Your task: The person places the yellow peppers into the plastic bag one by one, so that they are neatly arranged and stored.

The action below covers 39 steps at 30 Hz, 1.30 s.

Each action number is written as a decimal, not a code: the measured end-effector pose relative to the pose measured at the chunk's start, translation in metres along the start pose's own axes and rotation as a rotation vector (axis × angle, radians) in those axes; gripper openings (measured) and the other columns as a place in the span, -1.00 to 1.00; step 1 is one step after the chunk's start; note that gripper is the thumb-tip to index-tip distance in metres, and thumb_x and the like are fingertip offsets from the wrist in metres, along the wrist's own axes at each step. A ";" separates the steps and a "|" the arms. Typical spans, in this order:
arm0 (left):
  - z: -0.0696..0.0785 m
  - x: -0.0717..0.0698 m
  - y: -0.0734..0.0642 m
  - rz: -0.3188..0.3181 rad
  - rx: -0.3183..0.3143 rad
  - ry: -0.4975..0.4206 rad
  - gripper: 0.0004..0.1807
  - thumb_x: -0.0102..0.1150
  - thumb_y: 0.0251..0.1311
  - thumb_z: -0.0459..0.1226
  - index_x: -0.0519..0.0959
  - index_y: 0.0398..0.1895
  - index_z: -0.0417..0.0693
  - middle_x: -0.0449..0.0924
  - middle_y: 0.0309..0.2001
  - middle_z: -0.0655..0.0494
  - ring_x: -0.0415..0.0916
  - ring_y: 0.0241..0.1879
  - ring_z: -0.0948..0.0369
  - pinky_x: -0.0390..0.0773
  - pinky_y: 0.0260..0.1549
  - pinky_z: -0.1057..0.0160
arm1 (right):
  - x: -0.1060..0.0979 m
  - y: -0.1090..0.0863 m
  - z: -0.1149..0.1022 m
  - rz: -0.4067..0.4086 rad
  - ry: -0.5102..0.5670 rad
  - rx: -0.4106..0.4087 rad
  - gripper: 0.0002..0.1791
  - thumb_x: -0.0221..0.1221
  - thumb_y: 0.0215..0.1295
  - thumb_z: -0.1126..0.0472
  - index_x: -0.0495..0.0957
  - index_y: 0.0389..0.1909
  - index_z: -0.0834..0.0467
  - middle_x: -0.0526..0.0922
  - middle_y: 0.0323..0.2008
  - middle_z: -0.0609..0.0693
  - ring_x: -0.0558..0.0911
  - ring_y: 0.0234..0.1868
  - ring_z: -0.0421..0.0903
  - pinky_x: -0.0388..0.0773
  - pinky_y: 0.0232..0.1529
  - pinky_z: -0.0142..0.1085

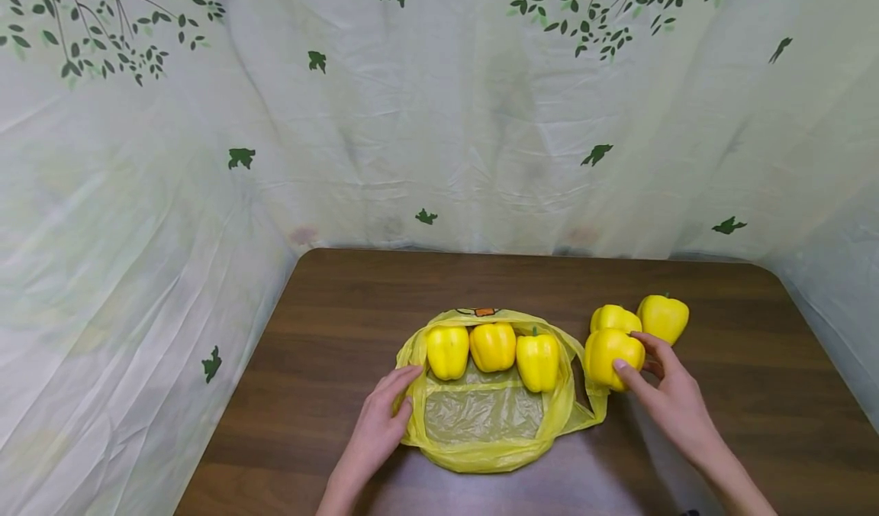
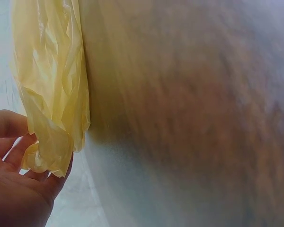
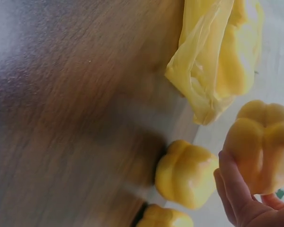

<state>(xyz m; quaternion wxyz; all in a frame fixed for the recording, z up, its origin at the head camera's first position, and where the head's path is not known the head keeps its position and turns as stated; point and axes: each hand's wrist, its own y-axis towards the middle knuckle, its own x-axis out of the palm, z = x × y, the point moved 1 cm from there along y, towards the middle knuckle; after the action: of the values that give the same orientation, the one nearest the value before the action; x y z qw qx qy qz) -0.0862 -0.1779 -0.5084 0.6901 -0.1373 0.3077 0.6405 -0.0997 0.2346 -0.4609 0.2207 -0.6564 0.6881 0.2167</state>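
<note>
A yellow plastic bag (image 1: 491, 459) lies spread open on the table. Inside it, along the far side, three yellow bell peppers rest in a row: a left one (image 1: 448, 354), a middle one (image 1: 493, 348) and a right one (image 1: 539, 363). My left hand (image 1: 376, 418) pinches the bag's left edge; the left wrist view shows its thin plastic (image 2: 57, 104) between thumb and fingers. My right hand (image 1: 678, 403) grips another yellow bell pepper (image 1: 613, 357) right of the bag. In the right wrist view this pepper (image 3: 259, 149) appears raised, its lobed end showing.
Two more yellow bell peppers sit on the brown wooden table (image 1: 343, 310) past my right hand: a nearer one (image 1: 614, 318), partly hidden, and a farther one (image 1: 663, 317). A bag handle (image 1: 596, 409) sticks out rightward. Behind the table hangs a leaf-patterned curtain (image 1: 467, 134).
</note>
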 end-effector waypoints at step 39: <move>0.001 -0.001 -0.001 -0.005 -0.023 0.014 -0.49 0.12 0.16 -0.58 0.56 0.20 -0.15 0.51 0.21 0.10 0.35 0.28 0.05 0.32 0.26 -0.06 | 0.037 0.001 -0.030 -0.166 0.084 -0.126 -0.33 0.29 0.26 -0.08 0.37 0.29 0.13 0.46 0.24 0.16 0.53 0.15 0.18 0.67 -0.15 -0.21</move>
<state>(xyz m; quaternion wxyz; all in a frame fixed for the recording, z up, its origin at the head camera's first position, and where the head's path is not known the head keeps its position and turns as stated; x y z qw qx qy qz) -0.0852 -0.1784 -0.5072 0.6880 -0.1504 0.3046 0.6413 -0.1025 0.1875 -0.4582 0.1672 -0.7322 0.6250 0.2128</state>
